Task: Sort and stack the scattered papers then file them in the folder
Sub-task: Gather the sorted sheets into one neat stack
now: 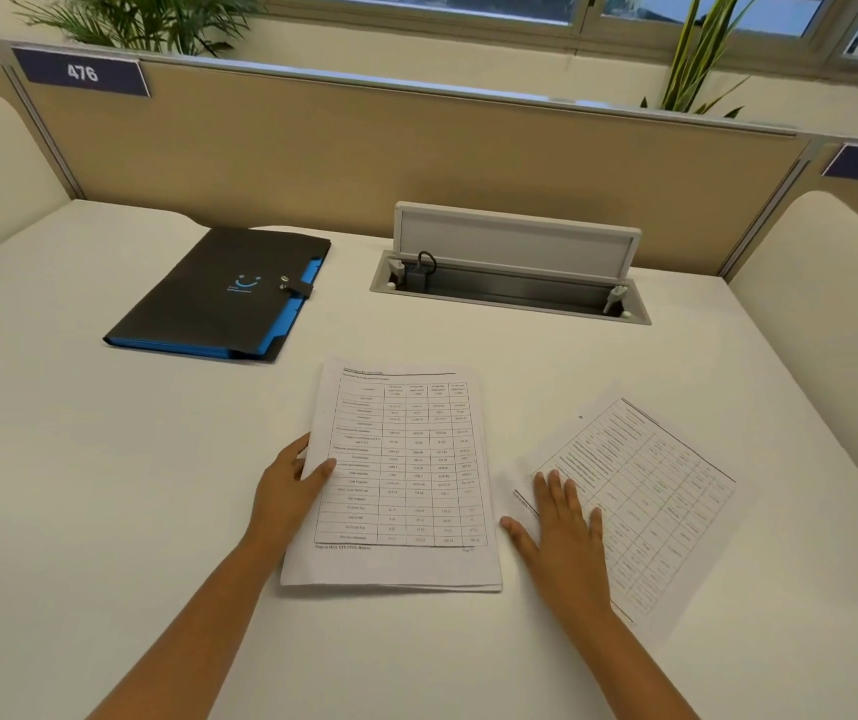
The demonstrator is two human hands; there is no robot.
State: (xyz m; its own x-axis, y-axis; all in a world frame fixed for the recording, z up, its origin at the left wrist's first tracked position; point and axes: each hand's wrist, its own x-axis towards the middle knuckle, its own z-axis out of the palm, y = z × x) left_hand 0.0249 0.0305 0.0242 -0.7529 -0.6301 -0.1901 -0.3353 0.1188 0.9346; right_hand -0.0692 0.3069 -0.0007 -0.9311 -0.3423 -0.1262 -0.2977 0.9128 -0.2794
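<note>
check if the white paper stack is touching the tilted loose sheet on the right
Apart. The head view shows bare desk between the white paper stack and the tilted loose sheet.

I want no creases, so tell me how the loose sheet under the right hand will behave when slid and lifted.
The loose sheet is a single thin page lying flat on the smooth desk, so it should slide easily under the flat right hand. Lifted by one edge it will probably droop. It looks light, so it may skid rather than lift.
</note>
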